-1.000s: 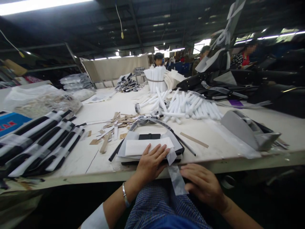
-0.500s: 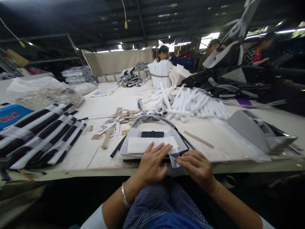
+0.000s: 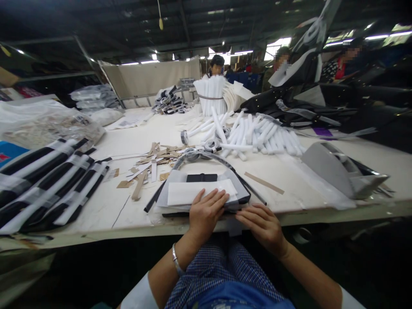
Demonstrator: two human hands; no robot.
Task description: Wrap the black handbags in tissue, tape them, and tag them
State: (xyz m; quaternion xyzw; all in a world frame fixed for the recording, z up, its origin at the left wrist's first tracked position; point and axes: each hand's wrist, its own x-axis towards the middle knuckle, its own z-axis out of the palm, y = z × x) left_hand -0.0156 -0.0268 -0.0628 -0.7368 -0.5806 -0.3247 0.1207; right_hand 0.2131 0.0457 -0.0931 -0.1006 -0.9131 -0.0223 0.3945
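Note:
A black bag with an arched, plastic-wrapped handle lies at the table's front edge, with pale sheeting over its face. On top rests a folded white foam sheet. My left hand lies flat on the sheet's right part, fingers stretched. My right hand is at the bag's front right corner, fingers extended and fingertips against the edge; its thumb is mostly hidden. Below the table edge, between my hands, hangs a translucent strip.
Brown and white paper strips lie behind the bag, and white foam tubes are heaped beyond. Wrapped black-and-white bundles stand left. A grey tape dispenser is at right. A person is across the table.
My right fingers have left the translucent piece they pinched at the bag's corner and now rest along the front edge. My left hand stays on the foam sheet. The view has shifted slightly right.

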